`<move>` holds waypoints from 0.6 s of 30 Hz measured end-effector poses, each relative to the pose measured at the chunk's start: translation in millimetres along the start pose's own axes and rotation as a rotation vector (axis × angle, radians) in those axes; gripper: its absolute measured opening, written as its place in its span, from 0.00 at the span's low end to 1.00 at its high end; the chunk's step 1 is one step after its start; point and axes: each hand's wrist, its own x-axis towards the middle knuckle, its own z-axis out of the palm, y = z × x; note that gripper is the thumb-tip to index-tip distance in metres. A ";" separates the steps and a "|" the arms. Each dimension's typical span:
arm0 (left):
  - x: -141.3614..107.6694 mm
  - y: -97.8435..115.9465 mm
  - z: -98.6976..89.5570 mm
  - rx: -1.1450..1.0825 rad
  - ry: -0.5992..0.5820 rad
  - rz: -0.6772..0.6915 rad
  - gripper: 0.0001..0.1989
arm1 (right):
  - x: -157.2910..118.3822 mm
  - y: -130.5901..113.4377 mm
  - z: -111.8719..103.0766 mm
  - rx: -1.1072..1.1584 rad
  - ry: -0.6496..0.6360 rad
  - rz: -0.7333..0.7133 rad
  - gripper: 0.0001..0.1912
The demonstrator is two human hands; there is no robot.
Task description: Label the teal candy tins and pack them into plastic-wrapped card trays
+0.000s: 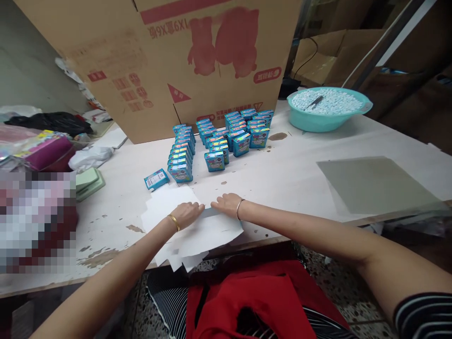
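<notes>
A loose stack of white paper sheets [197,235] lies at the near edge of the white table [289,183]. My left hand [189,214] and my right hand [226,205] rest side by side on top of the sheets, fingers flat, with a thin grey strip [211,212] between them. Whether either hand pinches the strip I cannot tell. Behind the paper stand rows of several small teal boxes [215,139]. One teal box [156,179] lies alone to the left.
A large cardboard carton [158,61] stands at the back. A teal basin [326,110] of small white pieces sits back right. A grey sheet [374,183] lies at right. Green pads [88,182], bags and clutter fill the left side.
</notes>
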 end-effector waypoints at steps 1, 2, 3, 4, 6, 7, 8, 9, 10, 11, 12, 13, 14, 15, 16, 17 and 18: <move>1.9 1.6 -1.6 -0.004 0.005 -0.008 0.15 | 0.3 4.6 -2.2 -0.044 -0.010 0.000 0.16; 4.0 3.0 -4.2 -0.009 0.007 -0.018 0.15 | 0.9 9.2 -4.2 -0.087 -0.023 0.001 0.16; 5.8 4.2 -7.9 -0.015 0.004 -0.028 0.16 | 1.7 13.5 -5.7 -0.119 -0.037 -0.002 0.17; 6.1 5.2 -12.4 -0.025 0.000 -0.036 0.17 | 2.3 17.1 -6.5 -0.134 -0.047 -0.006 0.18; -0.9 8.3 -22.2 -0.079 0.031 -0.042 0.16 | 2.2 21.5 -5.5 -0.145 -0.061 -0.013 0.18; -9.1 11.0 -26.3 -0.134 0.069 -0.031 0.17 | 1.0 22.7 -3.5 -0.146 -0.062 -0.012 0.17; -19.8 14.9 -29.3 -0.203 0.116 -0.011 0.21 | -0.8 23.6 -0.5 -0.146 -0.063 -0.015 0.17; -31.9 20.0 -30.8 -0.288 0.159 0.032 0.27 | -2.6 25.2 3.4 -0.142 -0.064 -0.007 0.16; -43.9 26.1 -30.5 -0.377 0.183 0.083 0.32 | -3.7 27.8 8.2 -0.141 -0.057 0.000 0.15; -54.3 32.6 -28.4 -0.445 0.167 0.133 0.30 | -3.4 31.9 13.8 -0.138 -0.051 -0.006 0.14; -62.1 39.0 -24.5 -0.488 0.124 0.166 0.24 | -1.5 37.1 19.8 -0.127 -0.035 -0.007 0.14; -67.0 44.7 -19.1 -0.513 0.089 0.166 0.17 | 1.5 42.7 25.8 -0.103 -0.027 0.008 0.13; -68.9 49.3 -12.7 -0.523 0.079 0.163 0.13 | 4.3 47.9 30.9 -0.078 -0.005 0.038 0.14; -68.2 52.5 -6.3 -0.532 0.093 0.158 0.12 | 5.5 51.7 34.3 -0.034 0.040 0.045 0.17; -65.4 54.1 -0.6 -0.541 0.119 0.145 0.12 | 3.8 53.2 35.2 0.030 0.074 0.055 0.22; -61.1 54.0 3.7 -0.554 0.144 0.134 0.12 | -1.8 51.8 33.6 0.107 0.130 0.064 0.27; -55.5 52.3 6.5 -0.576 0.157 0.126 0.12 | -11.1 47.3 30.1 0.187 0.243 0.044 0.32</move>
